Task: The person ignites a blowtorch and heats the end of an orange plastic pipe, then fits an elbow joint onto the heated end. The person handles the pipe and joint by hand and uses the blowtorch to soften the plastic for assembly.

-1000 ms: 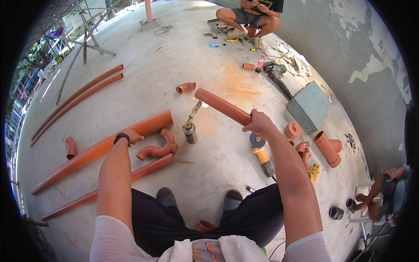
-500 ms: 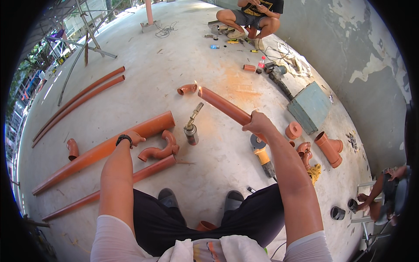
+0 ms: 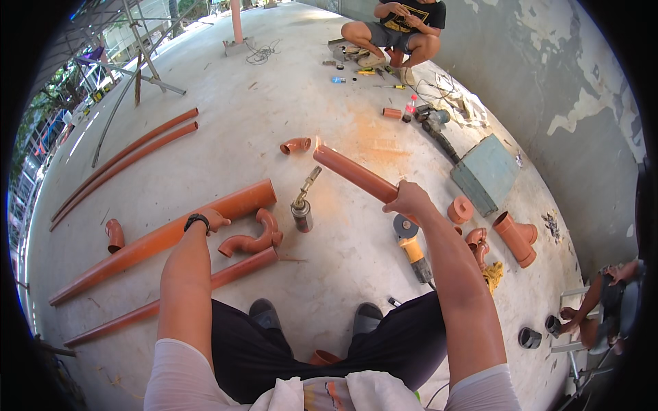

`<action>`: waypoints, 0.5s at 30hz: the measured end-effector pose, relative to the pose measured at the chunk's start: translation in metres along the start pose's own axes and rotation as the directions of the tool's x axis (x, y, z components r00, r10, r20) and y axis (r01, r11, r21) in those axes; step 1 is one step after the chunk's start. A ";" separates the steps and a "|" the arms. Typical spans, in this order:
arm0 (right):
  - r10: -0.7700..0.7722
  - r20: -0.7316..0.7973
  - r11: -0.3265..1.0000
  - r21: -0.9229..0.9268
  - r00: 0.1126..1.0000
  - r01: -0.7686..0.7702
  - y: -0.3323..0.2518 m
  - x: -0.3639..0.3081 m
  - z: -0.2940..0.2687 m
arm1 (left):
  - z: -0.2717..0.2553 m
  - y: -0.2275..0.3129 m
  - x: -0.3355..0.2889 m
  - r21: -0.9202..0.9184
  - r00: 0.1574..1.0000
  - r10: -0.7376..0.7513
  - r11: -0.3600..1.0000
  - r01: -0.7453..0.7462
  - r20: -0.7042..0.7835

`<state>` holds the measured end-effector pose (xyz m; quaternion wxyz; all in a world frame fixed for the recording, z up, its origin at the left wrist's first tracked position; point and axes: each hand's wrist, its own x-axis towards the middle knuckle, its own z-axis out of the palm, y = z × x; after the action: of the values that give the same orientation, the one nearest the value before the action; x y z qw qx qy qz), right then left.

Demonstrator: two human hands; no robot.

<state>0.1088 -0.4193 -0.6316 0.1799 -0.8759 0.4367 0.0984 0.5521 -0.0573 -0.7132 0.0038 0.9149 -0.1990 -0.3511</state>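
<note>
My right hand (image 3: 412, 202) is closed around one end of an orange plastic pipe (image 3: 356, 174), held out at a slant. At its far end shows a small flame. The torch on a gas canister (image 3: 302, 215) stands on the floor, its nozzle angled up below that end. My left hand (image 3: 216, 220), a dark band on the wrist, is over a wide orange pipe (image 3: 147, 244). Its fingers look curled; what they hold, if anything, is hidden. A curved trap fitting (image 3: 251, 241) lies beside that hand, and an elbow fitting (image 3: 295, 145) just beyond the flame.
A yellow angle grinder (image 3: 412, 251), a grey-green case (image 3: 484, 172) and a branch fitting (image 3: 515, 238) lie at right. Thin pipes (image 3: 137, 152) lie at far left. One person (image 3: 404, 27) squats at the back by scattered tools; another person (image 3: 610, 298) is at far right.
The whole view has shifted slightly. My right hand still holds the pipe with its far end at the flame, and my left hand stays over the wide pipe.
</note>
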 end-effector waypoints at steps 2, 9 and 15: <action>-0.013 -0.042 0.999 -0.043 0.999 0.011 -0.002 -0.003 0.002 | 0.000 -0.003 0.002 -0.004 1.000 -0.002 1.000 0.002 -0.006; 0.055 -0.005 0.995 0.081 0.998 -0.054 0.001 0.008 0.006 | 0.003 -0.007 0.016 0.002 0.999 0.030 1.000 -0.030 -0.012; 0.018 -0.010 1.000 0.021 1.000 -0.018 0.003 0.004 0.000 | 0.005 -0.012 0.018 -0.005 1.000 0.019 1.000 -0.019 -0.008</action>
<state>0.1084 -0.4238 -0.6338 0.1859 -0.8705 0.4466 0.0911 0.5654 -0.0517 -0.7307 0.0102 0.9144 -0.2068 -0.3479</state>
